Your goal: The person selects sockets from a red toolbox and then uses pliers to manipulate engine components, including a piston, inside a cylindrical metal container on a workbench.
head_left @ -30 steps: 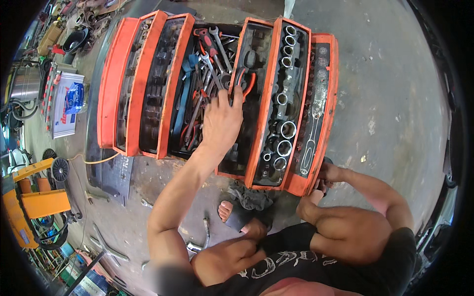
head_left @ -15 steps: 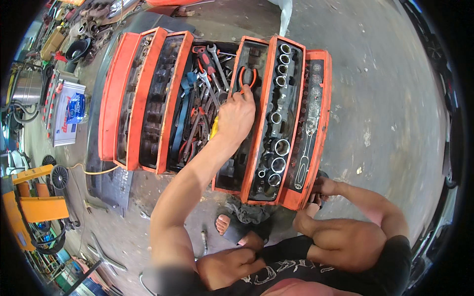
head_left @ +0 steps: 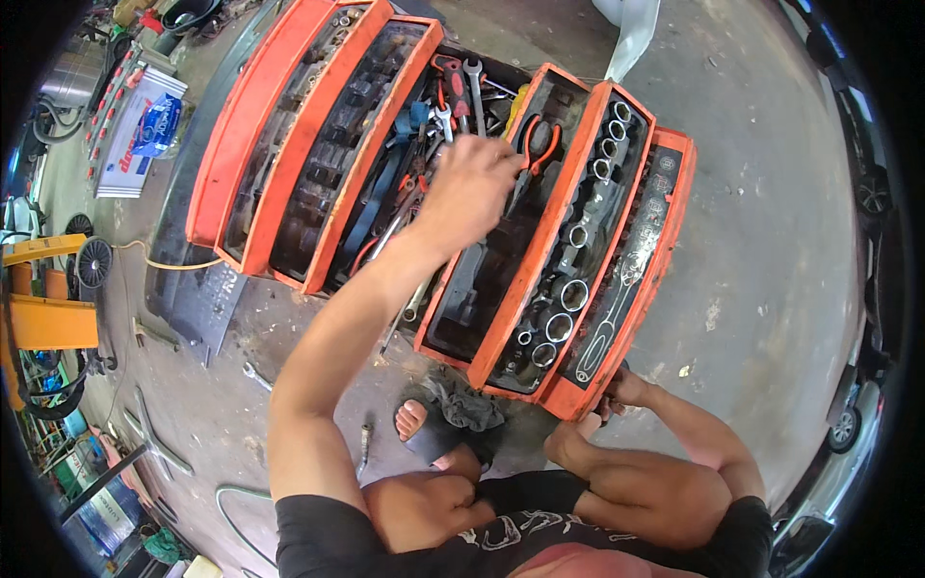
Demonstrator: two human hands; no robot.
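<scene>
An orange cantilever toolbox [head_left: 409, 58] stands spread wide on the floor. My left hand [head_left: 472, 188] is over its middle well, fingers curled down; what they hold, if anything, is hidden. Just right of the fingertips, pliers with orange-and-black handles [head_left: 540, 149] lie in an inner tray. Under and beyond the hand are an open-end wrench [head_left: 475, 91], a red-and-black handle [head_left: 455, 87] and a blue tool [head_left: 412, 118]. A yellow piece [head_left: 518, 106] shows at the tray's edge. My right hand [head_left: 626, 388] is closed at the toolbox's near right corner, its grip hidden.
Chrome sockets [head_left: 573, 295] line a right-hand tray. On the floor lie a small wrench [head_left: 256, 376], a metal rod [head_left: 364, 448], a dark cloth [head_left: 467, 403] and a cross-shaped wrench [head_left: 154, 438]. An orange cart [head_left: 53, 323] stands at left.
My left hand has come off the pliers, which now lie in the tray to its right. The toolbox appears turned in view as my head shifts. My right hand stays at the corner.
</scene>
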